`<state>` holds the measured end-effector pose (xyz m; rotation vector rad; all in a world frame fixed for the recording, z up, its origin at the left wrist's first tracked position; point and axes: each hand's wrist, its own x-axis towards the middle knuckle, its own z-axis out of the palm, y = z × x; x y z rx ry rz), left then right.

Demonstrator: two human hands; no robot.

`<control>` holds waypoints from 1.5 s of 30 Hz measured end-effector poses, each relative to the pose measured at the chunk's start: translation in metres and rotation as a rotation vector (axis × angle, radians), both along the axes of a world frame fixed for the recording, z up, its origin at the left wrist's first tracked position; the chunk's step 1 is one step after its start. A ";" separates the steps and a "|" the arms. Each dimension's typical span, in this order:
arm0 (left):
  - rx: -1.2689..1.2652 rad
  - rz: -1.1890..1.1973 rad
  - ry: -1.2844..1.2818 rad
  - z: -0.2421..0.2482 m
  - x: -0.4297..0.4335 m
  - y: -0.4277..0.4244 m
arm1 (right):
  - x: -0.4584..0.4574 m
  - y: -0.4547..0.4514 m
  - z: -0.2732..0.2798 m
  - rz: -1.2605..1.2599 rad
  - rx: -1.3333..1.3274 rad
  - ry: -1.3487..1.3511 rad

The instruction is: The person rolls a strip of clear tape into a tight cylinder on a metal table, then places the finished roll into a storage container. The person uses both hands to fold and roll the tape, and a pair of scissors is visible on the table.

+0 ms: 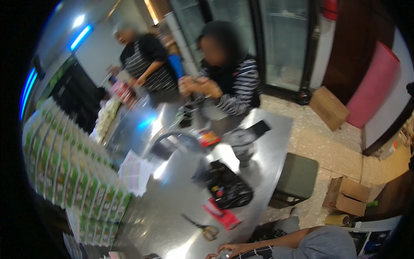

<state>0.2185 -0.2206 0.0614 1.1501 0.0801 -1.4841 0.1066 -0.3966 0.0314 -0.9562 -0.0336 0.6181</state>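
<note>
At the bottom edge, my right hand [237, 249] has its fingers around a small clear or silvery thing [225, 254], partly cut off by the frame. My left hand is out of view. On the steel table [161, 207] in front of me, scissors [206, 229] with yellow-and-black handles lie with their blades pointing away. Beyond them is a red-pink packet [223, 215], touching a crumpled black plastic bag [228, 186]. Printed sheets [136, 173] lie farther left.
A tall stack of green-and-white printed packs [74, 168] borders the table's left. Across it, a person in striped sleeves [239, 81] and another in a striped apron [148, 64] work with their hands. A stool [296, 176] and cardboard boxes [347, 196] stand at right.
</note>
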 end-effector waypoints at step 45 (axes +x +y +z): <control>-0.174 -1.630 0.208 -0.018 -0.517 -0.916 | -0.626 -0.594 -0.012 -1.737 -0.180 0.413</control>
